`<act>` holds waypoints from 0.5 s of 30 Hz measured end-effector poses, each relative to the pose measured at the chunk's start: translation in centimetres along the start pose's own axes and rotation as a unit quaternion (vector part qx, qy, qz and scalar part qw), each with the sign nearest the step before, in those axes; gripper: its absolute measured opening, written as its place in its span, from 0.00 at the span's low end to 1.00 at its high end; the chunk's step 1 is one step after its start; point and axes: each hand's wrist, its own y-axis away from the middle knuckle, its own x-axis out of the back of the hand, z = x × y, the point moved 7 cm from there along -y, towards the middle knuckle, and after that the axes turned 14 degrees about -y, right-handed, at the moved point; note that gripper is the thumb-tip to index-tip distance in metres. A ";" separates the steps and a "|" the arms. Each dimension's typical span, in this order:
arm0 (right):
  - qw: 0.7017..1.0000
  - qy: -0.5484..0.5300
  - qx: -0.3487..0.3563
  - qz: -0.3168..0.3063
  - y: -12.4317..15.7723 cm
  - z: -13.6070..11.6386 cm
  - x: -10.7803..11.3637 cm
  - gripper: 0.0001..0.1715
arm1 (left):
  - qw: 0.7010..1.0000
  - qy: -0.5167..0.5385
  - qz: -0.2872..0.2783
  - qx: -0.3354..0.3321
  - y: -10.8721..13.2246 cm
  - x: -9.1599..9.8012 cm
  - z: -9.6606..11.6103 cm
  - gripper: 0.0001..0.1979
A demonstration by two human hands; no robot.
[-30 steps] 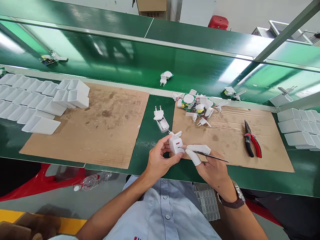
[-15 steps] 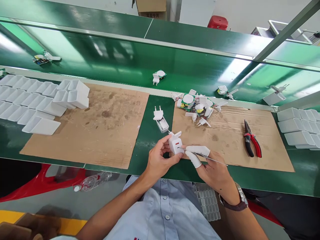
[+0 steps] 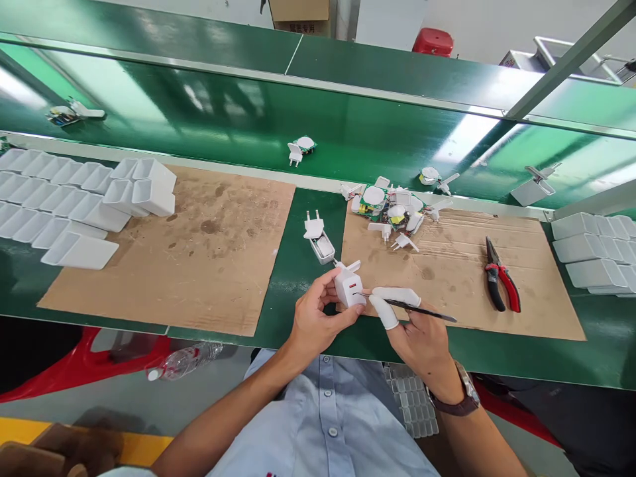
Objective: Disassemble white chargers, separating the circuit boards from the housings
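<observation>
Between the thumb and fingers of my left hand is a white plug-in charger, its port face turned toward me. That face has a red port and a dark slot. My right hand, with white covers on two fingers, is closed on thin dark tweezers; their tip meets the charger face near the slot. Just beyond my left hand lies an open white charger housing with a two-pin plug piece at its far end.
A heap of charger circuit boards with plugs lies on the right cardboard sheet, left of red-and-black pliers. Rows of white housings stand at left and right. Another cardboard sheet covers the left side.
The tweezers have turned in my right hand, now showing their dark side, and the right wrist has shifted slightly left. My left hand and the charger stay nearly still.
</observation>
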 end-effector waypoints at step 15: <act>0.997 -0.049 -0.059 0.028 0.9 1.1 0.7 0.09 | 0.999 0.036 0.004 0.014 -0.3 0.0 0.2 0.33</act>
